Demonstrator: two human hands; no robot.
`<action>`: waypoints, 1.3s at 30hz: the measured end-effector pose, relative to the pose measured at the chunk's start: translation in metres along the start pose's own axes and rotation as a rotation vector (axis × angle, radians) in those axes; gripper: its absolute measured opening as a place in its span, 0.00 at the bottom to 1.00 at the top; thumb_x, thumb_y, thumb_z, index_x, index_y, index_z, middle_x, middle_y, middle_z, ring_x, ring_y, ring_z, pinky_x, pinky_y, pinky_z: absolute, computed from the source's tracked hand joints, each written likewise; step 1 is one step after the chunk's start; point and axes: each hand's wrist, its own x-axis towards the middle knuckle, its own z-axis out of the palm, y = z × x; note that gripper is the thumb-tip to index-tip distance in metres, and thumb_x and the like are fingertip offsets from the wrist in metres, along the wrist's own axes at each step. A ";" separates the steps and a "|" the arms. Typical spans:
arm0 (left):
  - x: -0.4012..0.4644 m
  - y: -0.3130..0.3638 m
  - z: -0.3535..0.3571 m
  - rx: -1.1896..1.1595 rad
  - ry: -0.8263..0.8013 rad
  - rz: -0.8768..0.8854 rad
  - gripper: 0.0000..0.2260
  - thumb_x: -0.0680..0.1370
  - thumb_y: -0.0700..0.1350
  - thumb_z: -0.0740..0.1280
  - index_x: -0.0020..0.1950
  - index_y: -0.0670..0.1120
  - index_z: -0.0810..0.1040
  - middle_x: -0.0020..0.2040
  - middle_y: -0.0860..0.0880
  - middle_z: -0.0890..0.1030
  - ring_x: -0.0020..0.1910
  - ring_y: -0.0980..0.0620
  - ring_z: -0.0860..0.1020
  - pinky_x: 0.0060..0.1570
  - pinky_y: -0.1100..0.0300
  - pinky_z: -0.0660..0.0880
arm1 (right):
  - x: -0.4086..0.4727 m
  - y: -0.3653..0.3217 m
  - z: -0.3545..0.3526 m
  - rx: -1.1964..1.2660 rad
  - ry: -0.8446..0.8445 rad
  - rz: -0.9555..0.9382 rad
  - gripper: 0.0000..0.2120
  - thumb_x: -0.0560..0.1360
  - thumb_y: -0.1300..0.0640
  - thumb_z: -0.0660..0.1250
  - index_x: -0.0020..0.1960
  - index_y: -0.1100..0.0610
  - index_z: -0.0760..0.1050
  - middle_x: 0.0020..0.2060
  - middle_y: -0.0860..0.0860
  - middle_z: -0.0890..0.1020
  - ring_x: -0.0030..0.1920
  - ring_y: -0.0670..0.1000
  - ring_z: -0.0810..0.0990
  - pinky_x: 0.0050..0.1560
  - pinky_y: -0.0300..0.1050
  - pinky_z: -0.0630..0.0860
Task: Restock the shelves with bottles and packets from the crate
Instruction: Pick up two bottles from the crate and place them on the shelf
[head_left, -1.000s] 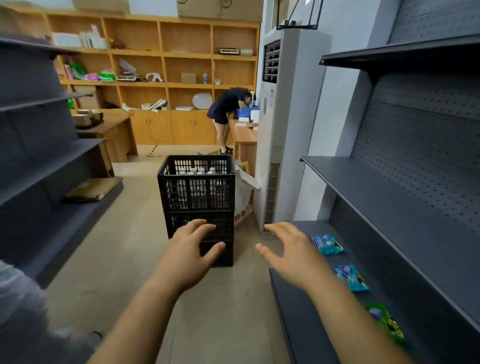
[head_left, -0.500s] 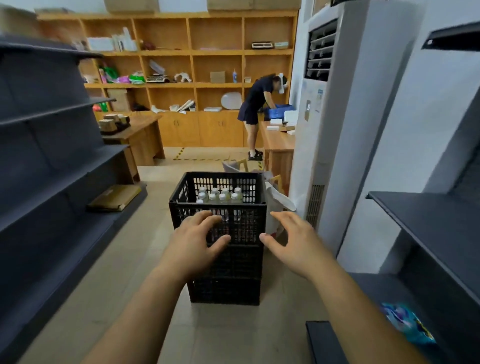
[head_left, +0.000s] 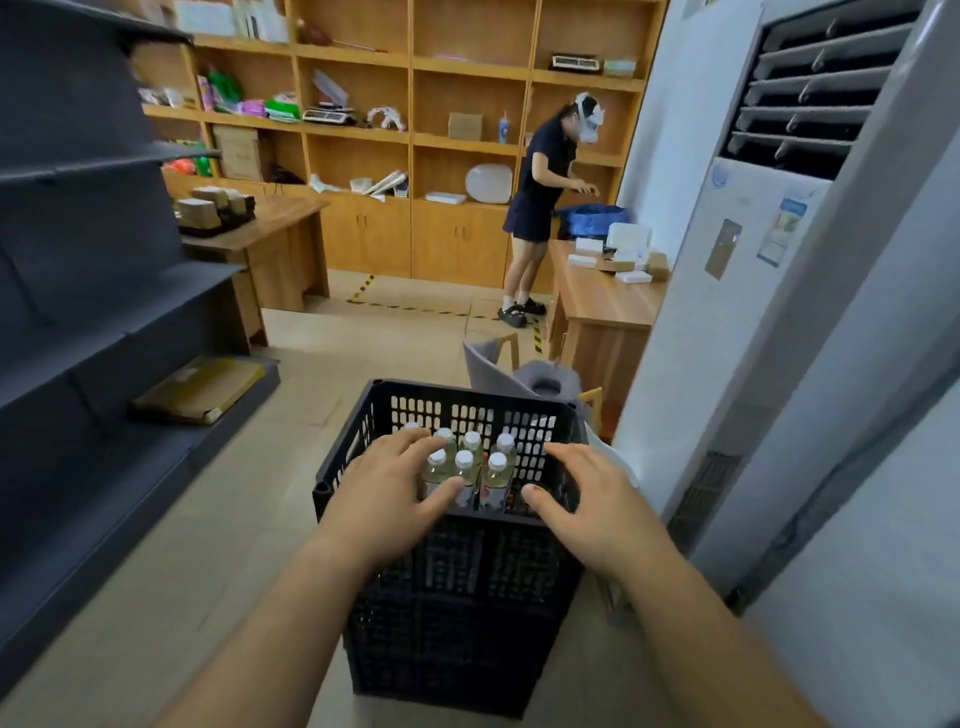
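A: Two stacked black crates (head_left: 457, 582), lower centre of frame; bottles (head_left: 467, 465) upright in the top one. Left hand (head_left: 387, 501) and right hand (head_left: 597, 506) hover over the rim, fingers spread, holding nothing.

B: Grip bottle bodies, lift straight up. Aisle floor lower left is open; grey shelves (head_left: 104, 332) at left edge.

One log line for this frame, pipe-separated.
phase: reach | left hand: open, over bottles | right hand: open, over crate | nothing held
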 end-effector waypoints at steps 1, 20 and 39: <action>0.016 -0.005 0.004 0.000 -0.007 0.000 0.25 0.77 0.64 0.60 0.72 0.57 0.68 0.71 0.58 0.68 0.71 0.56 0.64 0.70 0.52 0.64 | 0.018 0.003 0.005 -0.003 -0.009 0.009 0.30 0.76 0.33 0.61 0.75 0.42 0.62 0.72 0.41 0.66 0.70 0.45 0.66 0.66 0.45 0.69; 0.255 -0.105 0.141 0.003 -0.246 -0.079 0.25 0.77 0.63 0.61 0.73 0.56 0.68 0.73 0.58 0.65 0.72 0.58 0.61 0.72 0.54 0.62 | 0.287 0.107 0.116 0.012 -0.277 0.074 0.31 0.77 0.35 0.61 0.76 0.43 0.61 0.73 0.41 0.64 0.73 0.45 0.64 0.68 0.47 0.69; 0.297 -0.171 0.292 0.195 -0.658 -0.025 0.22 0.78 0.57 0.61 0.71 0.56 0.67 0.70 0.56 0.68 0.68 0.50 0.66 0.64 0.50 0.63 | 0.338 0.180 0.254 -0.087 -0.573 0.233 0.31 0.77 0.43 0.64 0.77 0.46 0.60 0.73 0.45 0.63 0.71 0.50 0.65 0.63 0.49 0.74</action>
